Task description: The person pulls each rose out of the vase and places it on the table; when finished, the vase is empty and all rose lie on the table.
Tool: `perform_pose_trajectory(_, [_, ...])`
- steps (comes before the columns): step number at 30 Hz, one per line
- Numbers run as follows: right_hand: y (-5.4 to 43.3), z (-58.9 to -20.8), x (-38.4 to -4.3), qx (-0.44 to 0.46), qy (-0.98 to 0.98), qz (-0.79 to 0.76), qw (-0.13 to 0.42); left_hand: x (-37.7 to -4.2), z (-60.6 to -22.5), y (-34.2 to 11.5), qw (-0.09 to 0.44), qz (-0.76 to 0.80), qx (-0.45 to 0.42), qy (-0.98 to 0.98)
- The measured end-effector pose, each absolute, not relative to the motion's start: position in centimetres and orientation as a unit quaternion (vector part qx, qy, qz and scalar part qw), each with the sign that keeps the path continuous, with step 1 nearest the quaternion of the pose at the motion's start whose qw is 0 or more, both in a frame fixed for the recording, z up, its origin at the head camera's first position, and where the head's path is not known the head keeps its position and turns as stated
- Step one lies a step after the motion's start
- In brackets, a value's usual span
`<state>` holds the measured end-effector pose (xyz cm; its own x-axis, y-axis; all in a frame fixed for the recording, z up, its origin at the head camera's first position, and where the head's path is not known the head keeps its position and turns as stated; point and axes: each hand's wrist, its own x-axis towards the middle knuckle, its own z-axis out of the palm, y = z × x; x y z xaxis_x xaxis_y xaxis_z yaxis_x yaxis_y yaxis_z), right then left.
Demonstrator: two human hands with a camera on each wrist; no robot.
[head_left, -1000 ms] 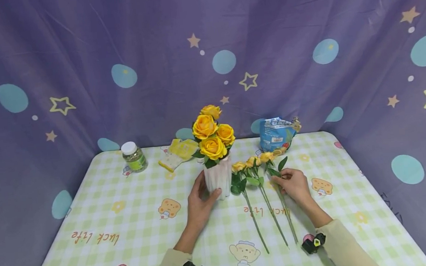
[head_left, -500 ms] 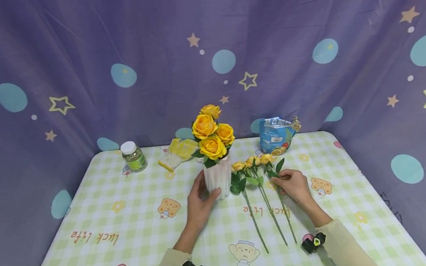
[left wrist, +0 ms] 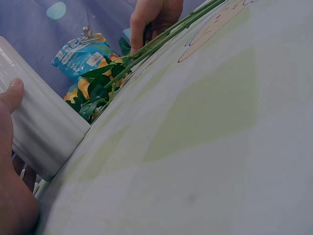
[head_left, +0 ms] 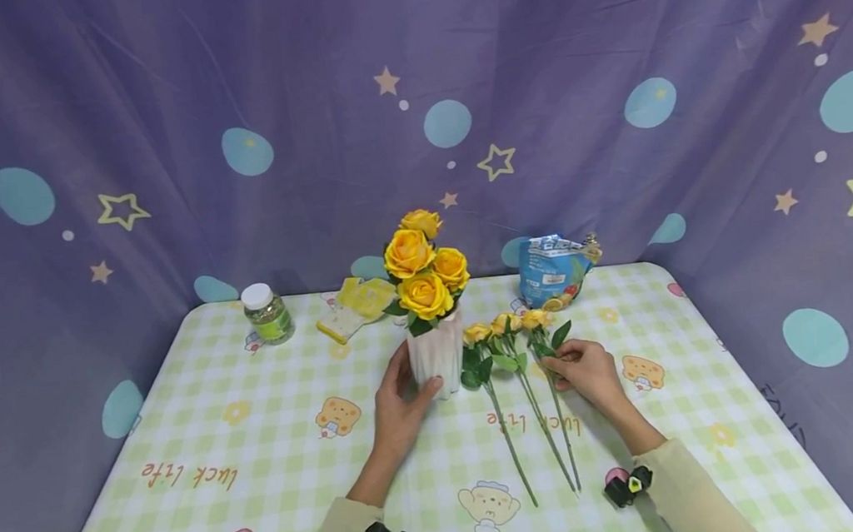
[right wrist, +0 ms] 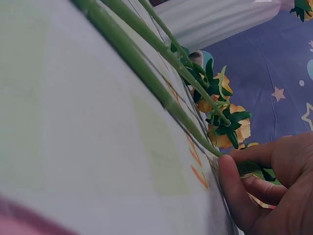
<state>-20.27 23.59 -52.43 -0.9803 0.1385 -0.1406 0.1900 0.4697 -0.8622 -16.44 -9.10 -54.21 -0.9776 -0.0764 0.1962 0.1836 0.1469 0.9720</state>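
My left hand (head_left: 399,414) grips a white ribbed vase (head_left: 437,355), which stands upright; the thumb (left wrist: 14,93) crosses its near side. Several yellow roses (head_left: 426,293) with dark green leaves rise out of the vase. To its right, three paler yellow roses lie side by side on the table: the left rose (head_left: 478,333), the middle rose (head_left: 506,323) and the right rose (head_left: 537,319). Just below the right rose's head, my right hand (head_left: 589,374) pinches its stem (right wrist: 195,134) between thumb and forefinger. Part of that rose's leaves is hidden behind the fingers in the right wrist view.
A checked cloth (head_left: 275,445) covers the table. Along the back stand a white-lidded jar (head_left: 268,316) and a blue pouch (head_left: 551,273) with a clip, and a yellow-and-white packet (head_left: 358,305) lies there. A purple curtain (head_left: 321,74) hangs behind the table.
The right rose's stem end has swung left, close to the middle stem. My right hand has shifted very slightly; the left hand and vase have stayed put.
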Motion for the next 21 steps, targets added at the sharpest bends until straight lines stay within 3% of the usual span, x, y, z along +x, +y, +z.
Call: perform_pose_trajectory(21, [23.54,-51.97,-19.92,0.102,0.83,-0.545,0.055,-16.44,-54.38,-9.09,0.103,-0.655,-0.037,-0.748])
